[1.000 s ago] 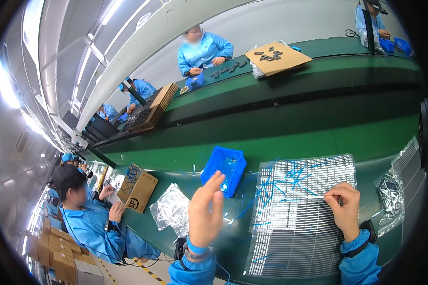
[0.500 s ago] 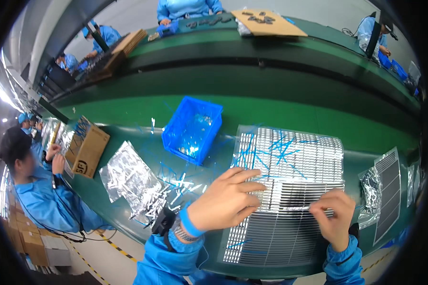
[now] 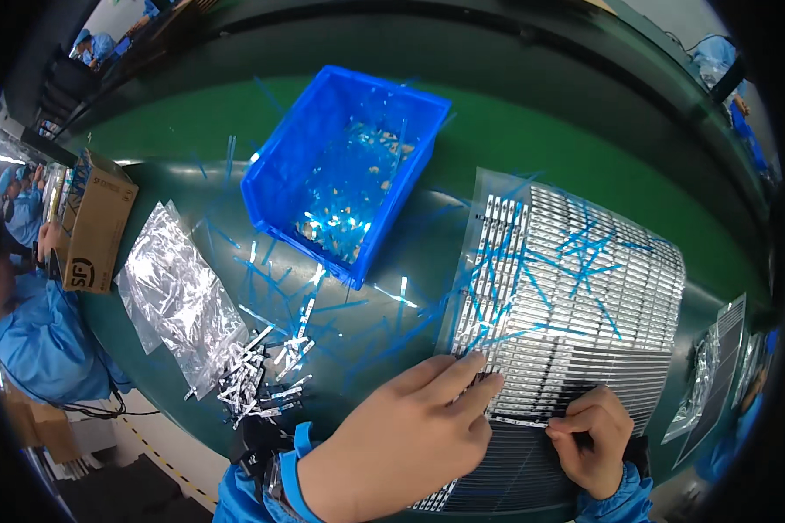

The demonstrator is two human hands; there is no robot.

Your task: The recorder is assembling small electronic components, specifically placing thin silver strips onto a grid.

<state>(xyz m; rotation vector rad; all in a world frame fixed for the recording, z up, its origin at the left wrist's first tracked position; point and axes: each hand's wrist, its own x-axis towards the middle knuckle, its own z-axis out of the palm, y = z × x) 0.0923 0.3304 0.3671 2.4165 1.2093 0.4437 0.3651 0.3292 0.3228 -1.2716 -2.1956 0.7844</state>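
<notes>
My left hand (image 3: 401, 440) lies over the left part of a sheet of narrow black-and-white strips (image 3: 619, 253), its fingers stretched out and resting on it. My right hand (image 3: 595, 436) is closed, thumb and forefinger pinching the right end of a thin white-marked strip (image 3: 522, 422). That strip lies crosswise on the sheet, below the bright rows. Under both hands the sheet's lower part (image 3: 519, 475) shows dark lines. Thin blue slivers (image 3: 589, 253) are scattered over its upper part.
A blue bin (image 3: 266, 205) holding small bits stands left of the sheet. Further left lie a clear bag of strips (image 3: 179, 296), loose strips (image 3: 246, 383) and a cardboard box (image 3: 105, 222). A bagged dark sheet (image 3: 713, 375) lies at right. A co-worker (image 3: 44, 340) sits at left.
The view has tilted down and come closer, so bin and sheet look larger. Both hands remain at the sheet, the right still pinching the strip.
</notes>
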